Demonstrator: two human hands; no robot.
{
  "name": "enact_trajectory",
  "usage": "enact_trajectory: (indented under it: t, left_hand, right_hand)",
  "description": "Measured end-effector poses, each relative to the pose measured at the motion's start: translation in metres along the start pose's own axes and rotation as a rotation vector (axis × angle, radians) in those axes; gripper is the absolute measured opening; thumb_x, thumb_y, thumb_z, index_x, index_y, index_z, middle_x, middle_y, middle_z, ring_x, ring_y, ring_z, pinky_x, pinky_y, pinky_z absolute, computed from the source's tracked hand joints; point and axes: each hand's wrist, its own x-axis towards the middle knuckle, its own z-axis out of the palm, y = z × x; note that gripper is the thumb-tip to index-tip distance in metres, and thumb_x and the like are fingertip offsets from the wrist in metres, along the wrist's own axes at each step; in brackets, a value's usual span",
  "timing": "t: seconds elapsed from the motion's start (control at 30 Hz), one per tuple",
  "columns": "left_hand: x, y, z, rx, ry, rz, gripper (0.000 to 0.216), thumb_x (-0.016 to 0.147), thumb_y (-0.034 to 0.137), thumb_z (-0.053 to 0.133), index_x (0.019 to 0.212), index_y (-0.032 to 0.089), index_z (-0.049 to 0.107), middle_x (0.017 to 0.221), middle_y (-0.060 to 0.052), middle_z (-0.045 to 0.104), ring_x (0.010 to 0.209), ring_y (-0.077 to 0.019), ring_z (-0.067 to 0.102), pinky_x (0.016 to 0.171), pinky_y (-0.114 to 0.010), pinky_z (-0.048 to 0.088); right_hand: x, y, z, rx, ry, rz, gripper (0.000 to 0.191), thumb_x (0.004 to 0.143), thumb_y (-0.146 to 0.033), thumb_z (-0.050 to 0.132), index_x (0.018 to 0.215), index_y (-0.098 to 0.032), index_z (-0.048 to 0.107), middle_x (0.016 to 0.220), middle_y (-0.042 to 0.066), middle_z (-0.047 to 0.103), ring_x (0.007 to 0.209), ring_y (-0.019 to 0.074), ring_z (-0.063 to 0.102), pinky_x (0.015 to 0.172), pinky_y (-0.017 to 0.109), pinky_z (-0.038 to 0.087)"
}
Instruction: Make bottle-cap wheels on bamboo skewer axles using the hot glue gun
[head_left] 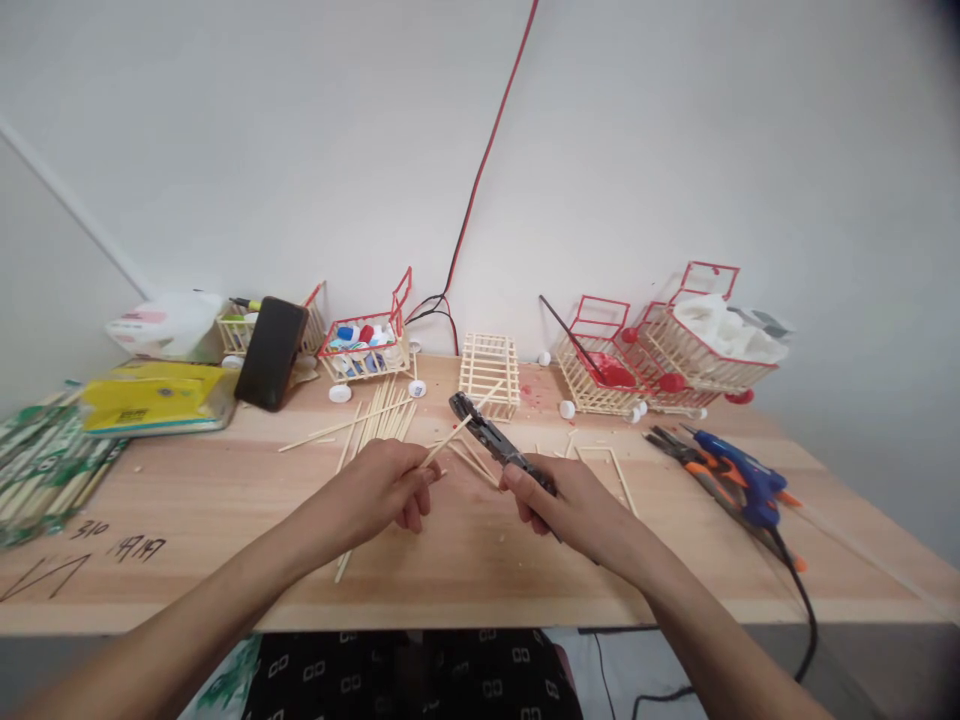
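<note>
My left hand [394, 485] is closed, pinching a thin wooden stick [452, 436] that slants up to the right. In my right hand [555, 495] is a pair of dark metal pliers [491, 437], gripped by the handles. The head of the pliers meets the stick; whether the jaws bite on it is too small to tell. A fan of loose wooden sticks [385, 415] lies behind my left hand. Past the pliers stands a small slatted wooden basket [489, 375]. Beside my right hand, a few sticks form an angled frame [616, 470] on the table.
Small stick-built carts with red trim, a left one [365, 355] and a right one [600, 375], line the wall. A phone [271, 352] leans at left by a yellow packet [157, 398] and wrapped chopsticks [56, 465]. A corded blue glue gun [742, 475] and orange-handled pliers [694, 460] lie right.
</note>
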Motion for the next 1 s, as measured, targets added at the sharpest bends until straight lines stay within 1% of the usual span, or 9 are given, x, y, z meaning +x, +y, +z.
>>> enact_trajectory:
  t: [0.17,0.23,0.3,0.47,0.57,0.63,0.73,0.87,1.0]
  left_hand:
    - [-0.002,0.003,0.001,0.117,0.021,0.045,0.032,0.087,0.03,0.039,0.069,0.015,0.061,0.057,-0.004,0.067,0.046,-0.0138,0.061,0.05,-0.021,0.043]
    - [-0.002,0.006,0.002,0.199,0.042,0.062,0.033,0.088,0.029,0.039,0.064,0.016,0.058,0.054,-0.004,0.064,0.047,-0.0139,0.06,0.051,-0.022,0.042]
    - [-0.002,0.011,0.003,0.311,0.055,0.066,0.033,0.088,0.025,0.039,0.062,0.016,0.055,0.053,-0.004,0.063,0.05,-0.0145,0.06,0.053,-0.022,0.042]
    - [-0.001,0.024,0.008,0.675,0.046,0.035,0.02,0.083,0.01,0.039,0.071,0.014,0.055,0.064,-0.006,0.064,0.06,-0.0175,0.061,0.058,-0.026,0.041]
    - [-0.003,0.025,0.013,0.876,0.088,0.047,0.021,0.081,0.005,0.037,0.077,0.014,0.056,0.07,-0.008,0.063,0.07,-0.0227,0.061,0.062,-0.031,0.042]
    - [-0.005,0.023,0.017,0.964,0.11,0.07,0.024,0.079,0.002,0.035,0.08,0.014,0.056,0.071,-0.009,0.062,0.074,-0.0245,0.061,0.064,-0.034,0.044]
    - [-0.007,0.023,0.021,1.029,0.14,0.102,0.028,0.079,0.0,0.031,0.084,0.013,0.056,0.071,-0.009,0.06,0.072,-0.0246,0.061,0.064,-0.035,0.046]
    - [-0.006,0.026,0.025,1.04,0.143,0.102,0.029,0.08,0.0,0.031,0.085,0.013,0.056,0.071,-0.009,0.061,0.071,-0.0244,0.062,0.064,-0.037,0.049]
    - [-0.003,0.028,0.027,1.037,0.134,0.105,0.029,0.083,0.001,0.032,0.091,0.013,0.057,0.08,-0.011,0.065,0.076,-0.0262,0.064,0.068,-0.04,0.051]
  right_hand:
    - [-0.001,0.002,0.001,-0.112,0.036,-0.01,0.05,0.088,-0.06,0.037,0.067,-0.019,0.055,0.06,0.003,0.06,0.055,0.0143,0.054,0.05,0.026,0.034]
    - [-0.002,0.002,0.001,-0.161,0.053,-0.017,0.05,0.089,-0.06,0.036,0.067,-0.019,0.056,0.062,0.003,0.06,0.057,0.0148,0.054,0.051,0.026,0.033]
    - [-0.004,0.003,0.0,-0.205,0.077,-0.026,0.051,0.088,-0.06,0.036,0.068,-0.019,0.055,0.062,0.003,0.06,0.058,0.0152,0.053,0.053,0.027,0.032]
    - [-0.007,0.006,-0.001,-0.248,0.128,-0.04,0.05,0.089,-0.06,0.035,0.065,-0.019,0.049,0.059,0.0,0.054,0.057,0.0137,0.049,0.053,0.026,0.029]
    - [-0.01,0.009,-0.001,-0.226,0.137,-0.04,0.05,0.089,-0.061,0.036,0.065,-0.019,0.047,0.059,-0.001,0.052,0.056,0.0129,0.047,0.052,0.025,0.028]
    - [-0.012,0.011,-0.001,-0.206,0.129,-0.035,0.05,0.089,-0.061,0.035,0.066,-0.018,0.048,0.06,-0.001,0.053,0.057,0.0132,0.048,0.053,0.025,0.029]
    - [-0.014,0.015,0.0,-0.203,0.132,-0.016,0.051,0.089,-0.061,0.033,0.066,-0.018,0.048,0.06,0.0,0.053,0.058,0.0141,0.049,0.054,0.026,0.028]
    - [-0.015,0.02,0.001,-0.214,0.143,-0.001,0.053,0.089,-0.062,0.031,0.066,-0.018,0.049,0.059,0.0,0.052,0.058,0.0144,0.048,0.054,0.027,0.028]
    - [-0.015,0.027,0.002,-0.2,0.14,0.001,0.053,0.09,-0.062,0.031,0.066,-0.018,0.048,0.059,0.0,0.052,0.058,0.0138,0.047,0.055,0.027,0.028]
